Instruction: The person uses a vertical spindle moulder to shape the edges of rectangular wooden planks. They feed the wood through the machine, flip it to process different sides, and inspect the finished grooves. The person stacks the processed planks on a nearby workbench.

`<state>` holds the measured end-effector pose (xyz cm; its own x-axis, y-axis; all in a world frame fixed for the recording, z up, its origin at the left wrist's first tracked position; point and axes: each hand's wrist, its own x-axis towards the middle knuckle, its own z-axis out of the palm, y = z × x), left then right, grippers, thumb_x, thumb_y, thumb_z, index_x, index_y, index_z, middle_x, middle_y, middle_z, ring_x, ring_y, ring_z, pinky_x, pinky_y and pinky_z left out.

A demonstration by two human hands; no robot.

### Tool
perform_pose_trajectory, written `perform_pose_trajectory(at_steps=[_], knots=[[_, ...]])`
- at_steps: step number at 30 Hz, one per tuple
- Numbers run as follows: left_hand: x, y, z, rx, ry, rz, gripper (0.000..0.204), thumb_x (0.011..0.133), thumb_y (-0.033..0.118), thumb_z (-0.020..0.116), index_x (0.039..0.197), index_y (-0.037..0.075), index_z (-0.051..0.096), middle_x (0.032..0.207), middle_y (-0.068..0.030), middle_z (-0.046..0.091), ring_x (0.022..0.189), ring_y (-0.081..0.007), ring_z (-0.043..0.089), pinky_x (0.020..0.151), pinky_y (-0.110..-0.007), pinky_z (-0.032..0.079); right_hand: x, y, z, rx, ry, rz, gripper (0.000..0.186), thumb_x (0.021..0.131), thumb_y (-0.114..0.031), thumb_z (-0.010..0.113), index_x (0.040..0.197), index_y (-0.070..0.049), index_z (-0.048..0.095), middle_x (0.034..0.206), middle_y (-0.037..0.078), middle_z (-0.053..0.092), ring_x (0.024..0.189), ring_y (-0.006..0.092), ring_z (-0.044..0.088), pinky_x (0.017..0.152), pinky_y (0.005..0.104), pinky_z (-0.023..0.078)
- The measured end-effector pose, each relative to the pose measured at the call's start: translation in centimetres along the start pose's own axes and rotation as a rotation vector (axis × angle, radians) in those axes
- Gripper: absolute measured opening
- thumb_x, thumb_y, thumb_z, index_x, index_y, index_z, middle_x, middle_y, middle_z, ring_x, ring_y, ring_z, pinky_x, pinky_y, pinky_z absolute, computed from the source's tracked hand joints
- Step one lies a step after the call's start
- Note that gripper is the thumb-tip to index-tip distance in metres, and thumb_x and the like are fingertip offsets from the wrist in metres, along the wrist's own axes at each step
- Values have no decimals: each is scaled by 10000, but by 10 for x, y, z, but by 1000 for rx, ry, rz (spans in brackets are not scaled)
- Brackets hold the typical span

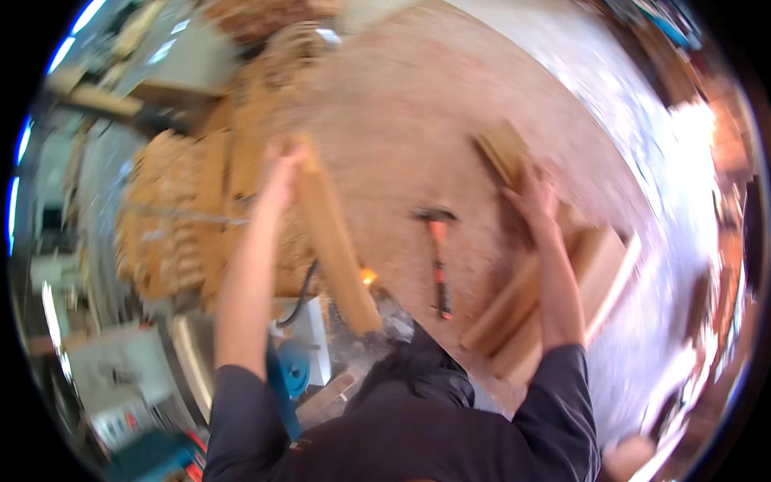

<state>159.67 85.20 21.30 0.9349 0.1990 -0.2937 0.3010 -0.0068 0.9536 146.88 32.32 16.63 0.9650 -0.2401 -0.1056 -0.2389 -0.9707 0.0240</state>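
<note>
My left hand (281, 165) is closed on the upper end of a long, light wooden board (336, 245), which slants down toward my body. My right hand (536, 193), somewhat blurred, grips another, darker wooden board (498, 149) on the right of the reddish-brown work surface (401, 112). Beneath my right forearm lie several planks (602, 281) side by side. Between my hands a hammer (438, 253) with a dark head and red-and-black handle rests on the surface.
Left of the surface are rough cut wood pieces (161, 201), a grey machine (104, 377) and a blue round part (293, 369). A dark hose (303, 293) and a small yellow glow (369, 275) sit near the board. A pale floor (650, 161) runs along the right.
</note>
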Motion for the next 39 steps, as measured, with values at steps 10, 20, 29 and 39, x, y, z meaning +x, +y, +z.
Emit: perform_pose_trajectory(at_steps=[10,20,29,39], knots=[[194,-19,29,-208,43,-90,550,1004,207,760,1438,-57,550,1440,-142,621,1306,-278,602,1088,-396,502,-214,37,-22,317,399,326,480,826,-153,799,1288,-85,690,1349,224,575,1225,425,578,994,511,520],[-1,-124,24,736,663,56,778,908,283,823,1529,-20,468,1584,-231,458,1433,-389,467,1192,-531,403,-393,284,128,422,171,1250,525,1077,-446,580,1388,-26,631,1254,184,690,1188,339,646,1010,435,538],[-147,-211,101,209,466,25,796,828,61,812,1503,124,396,1522,-221,514,1408,-404,514,1174,-469,419,-417,295,161,1156,228,1406,639,1073,-545,547,1311,23,718,1235,160,751,1066,289,711,896,431,614],[-183,-233,127,104,535,-90,880,803,77,839,1526,186,349,1415,-252,602,1325,-464,570,1112,-514,451,-362,264,100,1036,148,1282,618,1078,-529,541,1296,21,720,1218,156,757,1053,287,719,882,425,617]])
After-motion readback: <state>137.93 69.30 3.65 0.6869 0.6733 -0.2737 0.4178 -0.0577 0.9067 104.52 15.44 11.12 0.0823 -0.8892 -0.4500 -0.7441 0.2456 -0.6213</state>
